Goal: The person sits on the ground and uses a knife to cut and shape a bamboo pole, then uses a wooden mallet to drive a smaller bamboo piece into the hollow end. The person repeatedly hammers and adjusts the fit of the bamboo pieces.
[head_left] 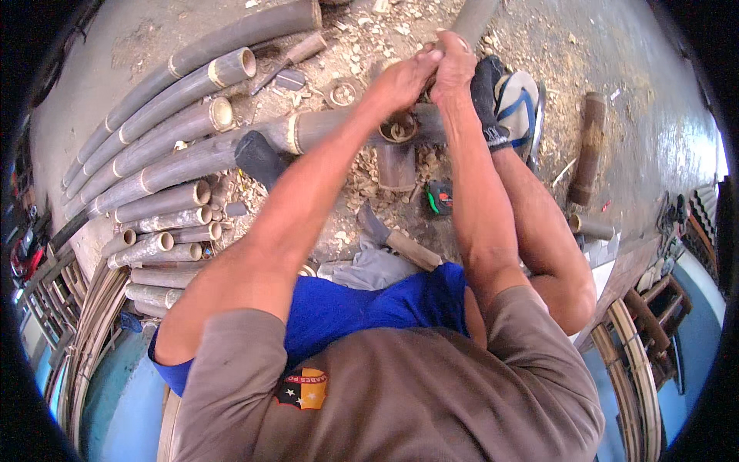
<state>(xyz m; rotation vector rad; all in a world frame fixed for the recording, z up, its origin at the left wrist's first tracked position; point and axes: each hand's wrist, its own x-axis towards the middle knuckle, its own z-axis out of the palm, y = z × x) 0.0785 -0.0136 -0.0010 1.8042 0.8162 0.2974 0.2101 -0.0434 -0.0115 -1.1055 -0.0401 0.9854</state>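
Observation:
My left hand (408,77) and my right hand (456,68) are together, fingers closed, at the near end of a grey-brown bamboo pole (476,19). Their grip hides much of that end. Just below them a thick bamboo pole (327,129) lies crosswise, with a round cut opening (398,129) in it. A short bamboo piece (396,168) is just below that opening. My dark-covered left foot (260,158) rests against the crosswise pole. My right foot (486,96), in a dark covering, is beside my right hand.
Bamboo poles (185,112) and shorter cut lengths (181,219) lie at left. A wooden-handled blade (296,58) is beyond them. Nearer are another knife (396,240), a tape measure (439,198) and a grey cloth (362,266). At right are a sandal (517,112) and a bamboo tube (589,146).

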